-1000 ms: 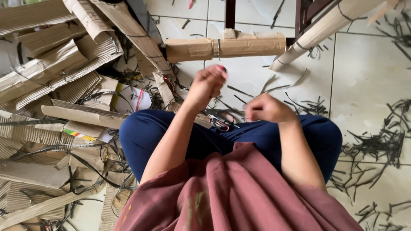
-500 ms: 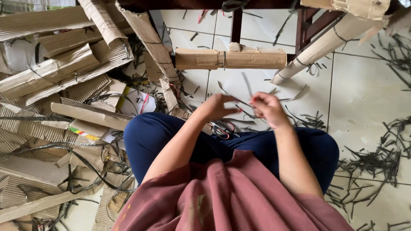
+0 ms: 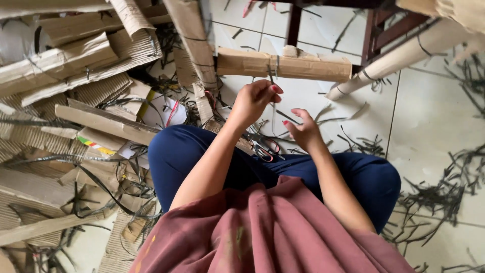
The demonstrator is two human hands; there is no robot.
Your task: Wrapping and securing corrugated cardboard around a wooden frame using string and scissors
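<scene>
My left hand (image 3: 253, 100) is raised above my crossed legs, its fingers pinched on a thin dark strip (image 3: 271, 78) that hangs down from them. My right hand (image 3: 302, 131) hovers lower and to the right, fingers spread, with nothing in it. Between my knees on the floor lie scissors (image 3: 262, 147) with red-edged handles. Straight ahead lies a rolled cardboard bundle (image 3: 283, 65) tied with a dark strap.
A heap of corrugated cardboard pieces (image 3: 70, 101) fills the left side. Dark strip offcuts (image 3: 444, 177) litter the white tiled floor at right. A second cardboard roll (image 3: 404, 58) leans against dark wooden furniture legs (image 3: 371, 30) at the top right.
My hands have parted: the left one rose with the strip pinched in it, the right one let go and opened. The camera tilted slightly.
</scene>
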